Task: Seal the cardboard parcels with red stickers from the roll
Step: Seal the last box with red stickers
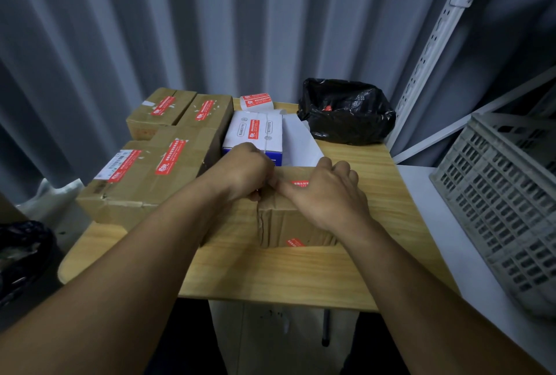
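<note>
Head view: both bare forearms reach forward over the wooden counter [301, 272] and meet on top of the cardboard parcel [288, 224] that stands near its middle.

The left hand [243, 170] sits knuckles-up at the parcel's top left corner. Its fingers are curled under, and its fingertips are hidden, so I cannot tell whether its grip holds anything.

The right hand [328, 191] lies palm-down on the parcel's top. Its fingers are bent over the far edge, so its grip is closed on the parcel. Its thumb stretches left towards the other hand, along a red sticker [299, 184] on the top face. A second red sticker [296, 242] shows on the near face.

The sticker roll [255, 102] stands at the counter's far edge, behind a white box [255, 133]. A white backing strip [298, 142] trails from it towards the parcel. Stickered parcels [144, 176] are stacked to the left. A black bag [346, 112] sits at the far right corner, and a grey crate [511, 194] leans off to the right.
</note>
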